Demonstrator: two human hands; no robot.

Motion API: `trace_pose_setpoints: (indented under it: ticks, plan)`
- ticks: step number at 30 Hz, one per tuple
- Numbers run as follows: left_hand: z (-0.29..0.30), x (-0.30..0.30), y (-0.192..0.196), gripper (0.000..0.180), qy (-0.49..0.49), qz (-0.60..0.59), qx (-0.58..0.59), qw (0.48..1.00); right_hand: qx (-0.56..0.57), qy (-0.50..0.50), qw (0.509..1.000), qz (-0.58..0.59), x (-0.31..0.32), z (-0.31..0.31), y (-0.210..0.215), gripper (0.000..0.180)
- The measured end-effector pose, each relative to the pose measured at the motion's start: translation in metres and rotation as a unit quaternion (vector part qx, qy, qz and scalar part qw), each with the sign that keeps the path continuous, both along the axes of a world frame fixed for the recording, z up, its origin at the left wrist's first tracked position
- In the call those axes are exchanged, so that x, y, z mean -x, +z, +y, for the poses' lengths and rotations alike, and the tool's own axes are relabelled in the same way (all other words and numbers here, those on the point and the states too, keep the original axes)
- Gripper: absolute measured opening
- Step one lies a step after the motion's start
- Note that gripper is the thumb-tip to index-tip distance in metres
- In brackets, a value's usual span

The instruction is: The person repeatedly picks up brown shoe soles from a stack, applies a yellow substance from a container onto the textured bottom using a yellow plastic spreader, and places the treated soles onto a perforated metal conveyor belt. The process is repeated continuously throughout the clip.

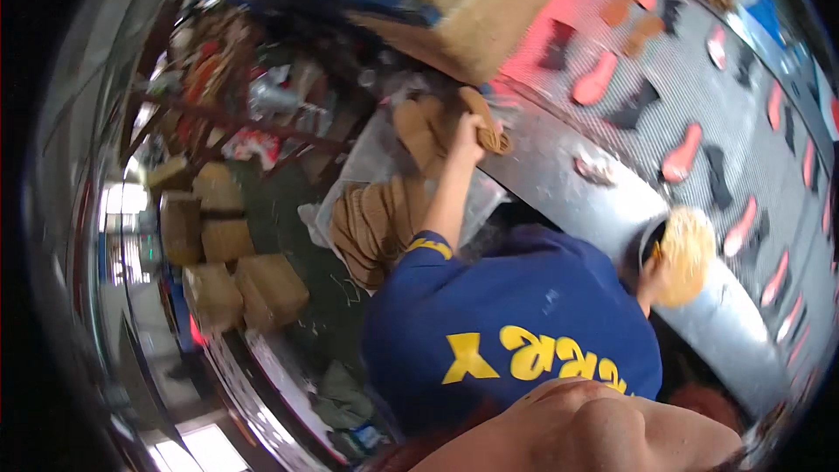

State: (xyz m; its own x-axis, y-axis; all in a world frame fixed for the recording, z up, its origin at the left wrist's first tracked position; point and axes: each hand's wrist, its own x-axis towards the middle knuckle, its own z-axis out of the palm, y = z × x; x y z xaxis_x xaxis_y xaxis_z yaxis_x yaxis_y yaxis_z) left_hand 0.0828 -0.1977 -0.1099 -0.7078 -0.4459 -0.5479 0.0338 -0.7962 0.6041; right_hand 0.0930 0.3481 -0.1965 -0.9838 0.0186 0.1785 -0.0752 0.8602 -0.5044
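Observation:
My left hand (470, 135) reaches over the near metal ledge, closed around several tan insoles (491, 135). Below and left of it, more tan insoles (384, 218) lie stacked in rows in a clear plastic bag (358, 162). At the ledge on the right, my right hand (654, 280) is closed beside a round pot (648, 234) and a crusted, cream-yellow mass (688, 258). A small bright yellow bit shows by its fingers; blur hides what it grips.
Beyond the metal ledge (625, 192) runs a mesh belt (647, 135) carrying red-pink sole shapes (682, 153) and black pieces (717, 177). A brownish lump (594, 170) lies on the ledge. A large carton (489, 17) stands far ahead; taped boxes (271, 288) are on the floor left.

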Motion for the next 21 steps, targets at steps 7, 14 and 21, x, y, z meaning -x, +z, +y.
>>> trace_pose_setpoints:
  ticks: [7, 14, 21]
  plan:
    - [0.089, -0.012, 0.025, 0.067, -0.106, 0.137, -0.193, 0.966, -0.126, 0.023, 0.989, 0.068, 0.009, -0.03, 0.0, 0.02]
    - [0.153, -0.013, 0.046, 0.061, -0.36, 0.176, -0.007, 0.916, 0.119, -0.06, 0.986, 0.1, 0.006, -0.051, 0.018, 0.013]
    - [0.195, -0.006, 0.079, 0.077, -0.451, 0.254, 0.039, 0.855, 0.765, -0.216, 0.602, -0.068, 0.033, -0.035, 0.047, 0.025]
